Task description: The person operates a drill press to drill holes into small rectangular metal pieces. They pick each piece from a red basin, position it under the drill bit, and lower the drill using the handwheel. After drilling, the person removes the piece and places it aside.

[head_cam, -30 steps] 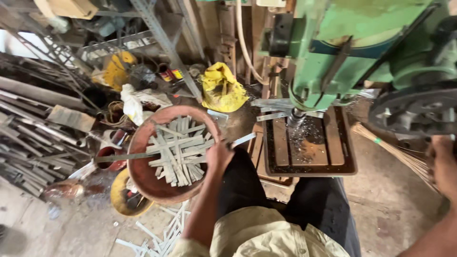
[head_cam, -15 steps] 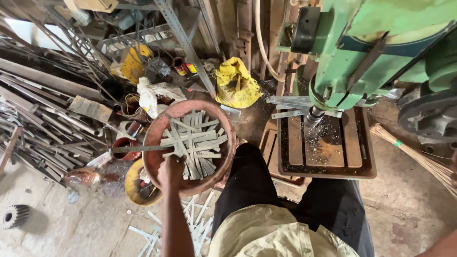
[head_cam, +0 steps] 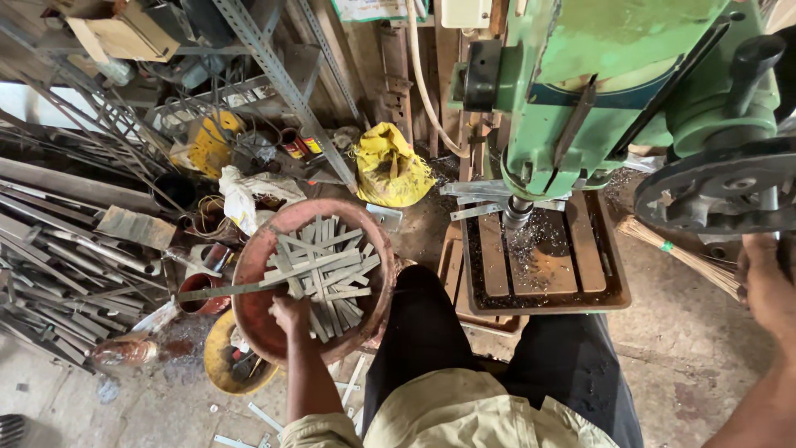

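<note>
where it hovered before, left hand (head_cam: 290,314) now down on metal strips (head_cam: 319,270), grip unclear; right hand (head_cam: 767,282) likewise.

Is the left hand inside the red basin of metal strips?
Yes, the left hand reaches into the red basin, resting on the metal strips.

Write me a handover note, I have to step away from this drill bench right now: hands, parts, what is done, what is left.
Left hand is in the reddish bowl, fingers closed on the flat metal strips; whether it has one gripped is unclear.
Right hand is up by the drill press wheel, grip not visible.
The tray under the drill bit holds only shavings, no strip.
Done: can't tell from here.
Left: the bowl is full of strips.
</note>
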